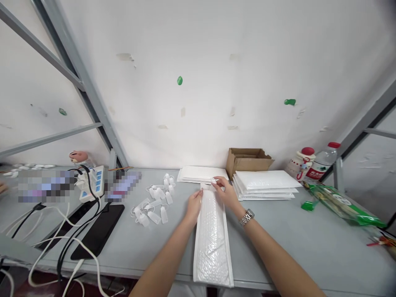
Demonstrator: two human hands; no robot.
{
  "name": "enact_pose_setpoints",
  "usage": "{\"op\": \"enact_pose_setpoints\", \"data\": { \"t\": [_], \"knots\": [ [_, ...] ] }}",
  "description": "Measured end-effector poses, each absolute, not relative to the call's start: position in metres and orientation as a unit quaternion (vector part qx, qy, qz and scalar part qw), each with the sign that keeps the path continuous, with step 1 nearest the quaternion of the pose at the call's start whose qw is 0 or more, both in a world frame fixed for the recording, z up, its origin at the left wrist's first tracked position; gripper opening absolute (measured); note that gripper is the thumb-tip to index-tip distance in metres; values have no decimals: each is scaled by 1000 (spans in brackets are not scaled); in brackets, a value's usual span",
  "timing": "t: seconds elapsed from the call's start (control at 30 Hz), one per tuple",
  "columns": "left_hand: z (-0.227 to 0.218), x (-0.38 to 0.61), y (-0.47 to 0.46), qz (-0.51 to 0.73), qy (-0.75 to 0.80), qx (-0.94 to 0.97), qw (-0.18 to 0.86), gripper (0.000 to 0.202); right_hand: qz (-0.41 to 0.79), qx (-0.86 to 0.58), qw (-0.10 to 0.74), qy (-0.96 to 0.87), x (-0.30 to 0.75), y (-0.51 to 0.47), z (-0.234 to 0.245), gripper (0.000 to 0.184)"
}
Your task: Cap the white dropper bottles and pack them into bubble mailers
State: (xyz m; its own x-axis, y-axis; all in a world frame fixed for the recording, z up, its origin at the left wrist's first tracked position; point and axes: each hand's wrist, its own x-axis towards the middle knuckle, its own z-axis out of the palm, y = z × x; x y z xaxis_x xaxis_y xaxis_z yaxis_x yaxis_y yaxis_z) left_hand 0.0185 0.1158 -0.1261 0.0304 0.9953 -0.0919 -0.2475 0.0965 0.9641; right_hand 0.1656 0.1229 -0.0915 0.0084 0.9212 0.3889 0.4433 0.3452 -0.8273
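A long white bubble mailer [213, 243] lies lengthwise on the grey table [293, 239], reaching from the front edge to my hands. My left hand [194, 204] rests on its far left corner, fingers together and pressing on it. My right hand [225, 190], with a metal watch at the wrist, pinches the mailer's far end at the flap. Just beyond my fingers lies a flat pile of white mailers [200, 174].
A stack of white mailers [265, 185] and an open cardboard box [247, 160] sit at the back right. Several small white bottles [156, 203] lie left of my hands. Further left are a power strip [91, 181], cables and a black tablet [99, 231]. A water bottle [322, 165] and a green packet [343, 206] are at right.
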Motion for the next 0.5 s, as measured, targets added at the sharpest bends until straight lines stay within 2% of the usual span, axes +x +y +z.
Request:
{"op": "enact_pose_setpoints", "data": {
  "t": [0.1,0.23,0.4,0.5],
  "knots": [
    [-123,20,113,525,443,421,593,51,326,-508,496,-624,172,121,-99,38],
    [-120,19,111,523,443,427,590,48,396,-500,433,-637,170,120,-101,38],
    [-118,19,111,532,456,427,572,36,379,-497,355,-695,159,112,-101,47],
    [-117,16,111,541,462,426,559,35,291,-490,392,-722,160,111,-97,45]
  ]
}}
